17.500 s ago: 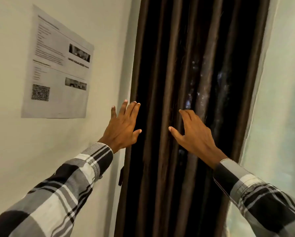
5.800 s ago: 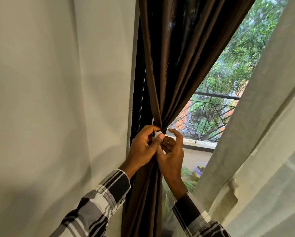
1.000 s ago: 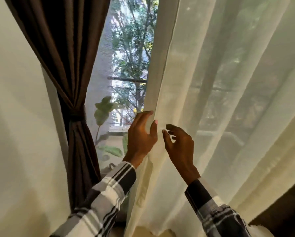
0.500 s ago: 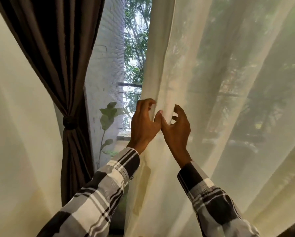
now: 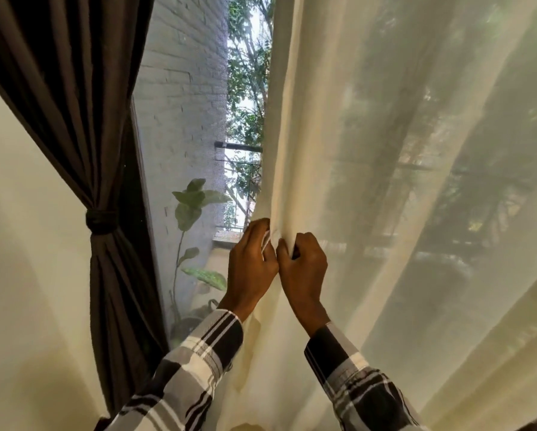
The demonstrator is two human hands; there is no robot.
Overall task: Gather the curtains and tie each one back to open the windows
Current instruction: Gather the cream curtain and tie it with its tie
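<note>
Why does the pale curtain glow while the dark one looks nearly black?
Head view: daylight from outside passes through the sheer cream curtain, casting soft tree shadows on it; the tied brown curtain blocks that light; the left hand and right hand look dim, backlit; the wide lens makes straight edges lean.

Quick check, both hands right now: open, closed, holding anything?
Left hand: closed, gripping the edge of the cream sheer curtain.
Right hand: closed on the same curtain.

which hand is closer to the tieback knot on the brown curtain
Left. The left hand grips the sheer curtain's edge, on the side facing the tieback knot. The right hand sits just beyond it, farther from the knot. Neither touches the brown curtain.
</note>
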